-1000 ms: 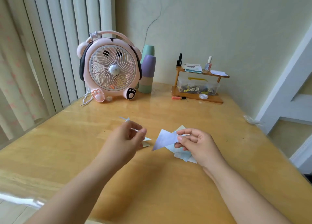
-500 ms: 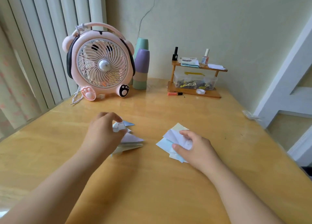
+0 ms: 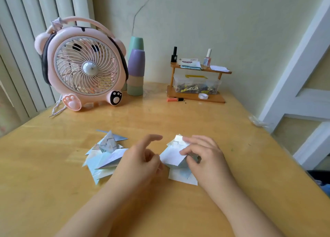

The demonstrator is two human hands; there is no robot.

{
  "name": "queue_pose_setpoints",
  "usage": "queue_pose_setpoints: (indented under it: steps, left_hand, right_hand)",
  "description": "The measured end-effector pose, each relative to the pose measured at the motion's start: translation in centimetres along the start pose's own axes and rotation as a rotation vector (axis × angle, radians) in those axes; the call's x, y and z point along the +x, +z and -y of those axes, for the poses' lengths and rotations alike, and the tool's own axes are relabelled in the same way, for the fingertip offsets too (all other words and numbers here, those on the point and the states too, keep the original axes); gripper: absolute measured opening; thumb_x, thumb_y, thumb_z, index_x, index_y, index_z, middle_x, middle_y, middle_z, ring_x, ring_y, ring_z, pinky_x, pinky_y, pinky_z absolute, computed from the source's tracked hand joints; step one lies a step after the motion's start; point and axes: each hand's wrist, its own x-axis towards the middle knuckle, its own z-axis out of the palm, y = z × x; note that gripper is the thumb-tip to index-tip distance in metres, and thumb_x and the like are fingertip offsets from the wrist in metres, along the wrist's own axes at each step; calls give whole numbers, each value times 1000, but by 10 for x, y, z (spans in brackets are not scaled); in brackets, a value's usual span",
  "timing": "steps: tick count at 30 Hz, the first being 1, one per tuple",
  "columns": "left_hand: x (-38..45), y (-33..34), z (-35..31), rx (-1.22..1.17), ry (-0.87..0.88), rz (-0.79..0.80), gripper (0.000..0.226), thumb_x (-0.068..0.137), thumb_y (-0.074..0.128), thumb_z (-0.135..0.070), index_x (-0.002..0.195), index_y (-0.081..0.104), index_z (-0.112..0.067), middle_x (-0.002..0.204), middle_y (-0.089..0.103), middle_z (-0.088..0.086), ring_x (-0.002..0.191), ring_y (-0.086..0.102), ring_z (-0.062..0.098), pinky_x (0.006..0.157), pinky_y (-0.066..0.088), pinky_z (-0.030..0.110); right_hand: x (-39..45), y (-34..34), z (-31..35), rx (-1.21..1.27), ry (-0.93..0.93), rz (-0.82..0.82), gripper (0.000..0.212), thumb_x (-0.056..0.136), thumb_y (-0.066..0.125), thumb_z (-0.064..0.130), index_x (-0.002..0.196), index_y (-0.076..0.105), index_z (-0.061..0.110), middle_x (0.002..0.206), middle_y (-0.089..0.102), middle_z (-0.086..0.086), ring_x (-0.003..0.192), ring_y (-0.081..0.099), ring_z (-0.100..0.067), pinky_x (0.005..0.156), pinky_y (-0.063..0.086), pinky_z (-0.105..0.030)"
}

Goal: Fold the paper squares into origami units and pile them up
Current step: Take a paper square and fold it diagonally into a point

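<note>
Daylight is washing over a pale green cracked wall (image 3: 205,17), vertical blinds (image 3: 26,22) are hanging left, white door frame (image 3: 294,76) standing right, wooden table (image 3: 178,120) gleaming.

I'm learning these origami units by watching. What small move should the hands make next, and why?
Probably the left hand pinches the lifted sheet that the right hand grips, starting its fold; the finished units lie piled beside it.
</note>
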Motion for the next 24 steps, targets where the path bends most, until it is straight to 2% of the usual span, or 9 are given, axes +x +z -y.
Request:
queue_pose_setpoints:
  steps: [3, 5, 7, 9, 12, 15, 18, 21, 24]
  left_hand:
    - [-5, -2, 3, -183, -13, 65, 54, 88, 50, 3, 117, 52, -42, 80, 72, -4, 75, 69, 10, 77, 55, 30]
    - [-4, -6, 6, -266, -25, 39, 57, 86, 50, 9, 114, 56, -40, 84, 72, -1, 79, 70, 14, 77, 54, 30]
    - [-3, -12, 7, -373, -15, 7, 54, 84, 52, 14, 109, 63, -33, 90, 70, 2, 82, 71, 18, 76, 54, 31]
    - [-4, -15, 5, -417, 13, 16, 46, 84, 54, 14, 101, 70, -26, 95, 71, 2, 84, 70, 15, 77, 54, 32]
    - [-6, -16, 5, -420, 38, 26, 41, 85, 59, 7, 93, 74, -30, 91, 73, -1, 82, 68, 15, 81, 52, 32]
    - [-8, -18, 3, -470, 69, 27, 38, 84, 61, 7, 93, 75, -27, 94, 74, 2, 91, 68, 24, 86, 52, 33]
    - [-9, -18, 2, -527, 86, 0, 35, 83, 61, 8, 90, 76, -22, 91, 74, 3, 91, 69, 21, 85, 51, 32]
    - [-9, -18, 1, -547, 109, -23, 36, 82, 62, 10, 87, 76, -23, 88, 75, 3, 87, 68, 17, 82, 52, 28]
    - [-8, -20, 2, -596, 137, -44, 17, 74, 70, 0, 75, 74, -16, 81, 73, 4, 76, 65, 14, 72, 51, 27]
  right_hand:
    - [1, -7, 6, 167, -35, -133, 27, 73, 59, 5, 72, 71, 30, 129, 50, 25, 123, 36, 3, 94, 29, -6]
    - [1, -9, 12, 292, 14, -138, 32, 77, 62, 3, 75, 71, 34, 131, 45, 30, 125, 35, 5, 90, 29, -3]
    - [1, -9, 16, 436, 89, -89, 41, 79, 66, -4, 71, 71, 35, 131, 44, 28, 124, 38, 7, 88, 33, -3]
    - [1, -8, 18, 604, 158, -23, 39, 78, 66, -4, 65, 72, 32, 128, 49, 24, 120, 45, 9, 83, 38, -5]
    - [0, -9, 21, 783, 226, 53, 40, 77, 61, -7, 61, 71, 28, 103, 63, 22, 99, 60, 2, 78, 45, -15]
    - [-1, -13, 26, 878, 271, 85, 38, 79, 63, -5, 62, 70, 27, 77, 67, 14, 74, 62, -2, 65, 45, -14]
    - [-1, -15, 27, 931, 276, 75, 48, 86, 53, -13, 73, 73, 28, 83, 72, 7, 79, 65, -4, 66, 48, -15]
    - [0, -19, 25, 953, 264, 27, 39, 86, 51, -13, 84, 71, 21, 87, 73, 8, 82, 65, -3, 66, 49, -14]
    - [2, -26, 21, 922, 226, 12, 36, 86, 54, -12, 87, 70, 21, 91, 74, 6, 86, 66, -5, 70, 49, -14]
